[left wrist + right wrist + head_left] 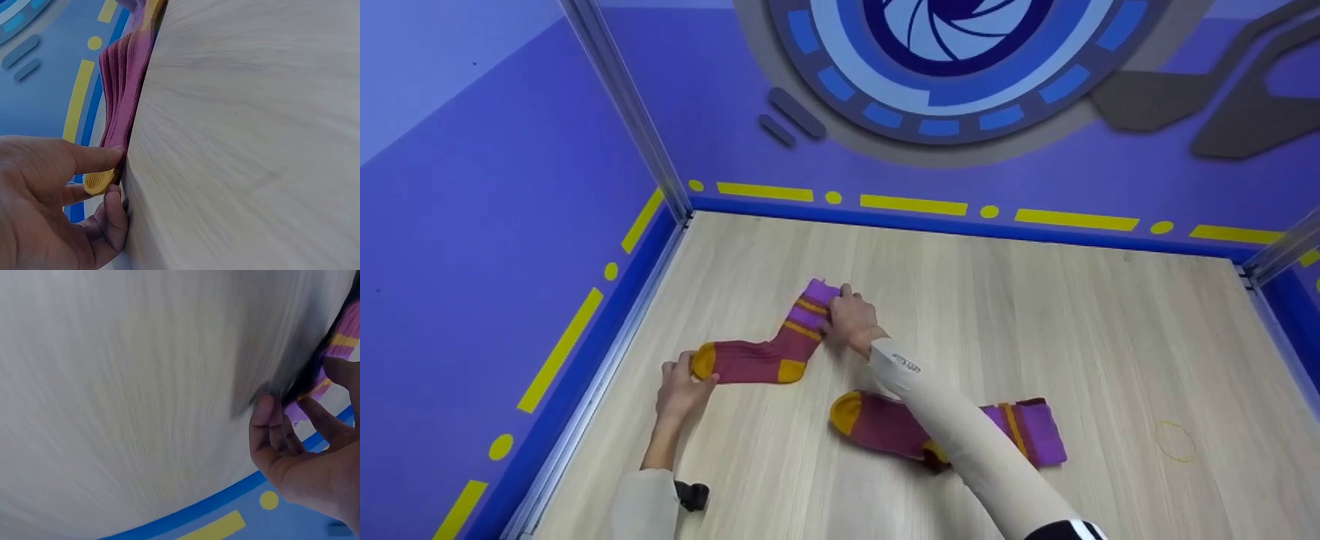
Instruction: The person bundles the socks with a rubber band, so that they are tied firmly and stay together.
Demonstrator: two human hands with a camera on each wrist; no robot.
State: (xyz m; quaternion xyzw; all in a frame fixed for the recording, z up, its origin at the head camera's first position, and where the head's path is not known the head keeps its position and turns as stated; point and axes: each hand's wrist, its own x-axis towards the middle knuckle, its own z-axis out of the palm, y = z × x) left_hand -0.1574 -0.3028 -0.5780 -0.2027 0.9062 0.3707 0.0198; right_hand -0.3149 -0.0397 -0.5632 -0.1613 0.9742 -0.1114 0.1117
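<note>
A maroon sock (750, 361) with a yellow toe and heel and a purple striped cuff lies on the table between both hands. At its yellow toe, my left hand (679, 390) pinches the fabric between thumb and fingers; the left wrist view shows the toe (100, 181) between them. My right hand (855, 319) holds the edge of the purple cuff (337, 354), its thumb on one side and fingers on the other. Nearer the front lies a second matching sock (885, 427), partly hidden under the right forearm.
A thin yellow rubber band (1175, 441) lies on the wooden table (1110, 337) at the right. Blue panel walls (510, 247) with metal corner posts border the table at the left, back and right.
</note>
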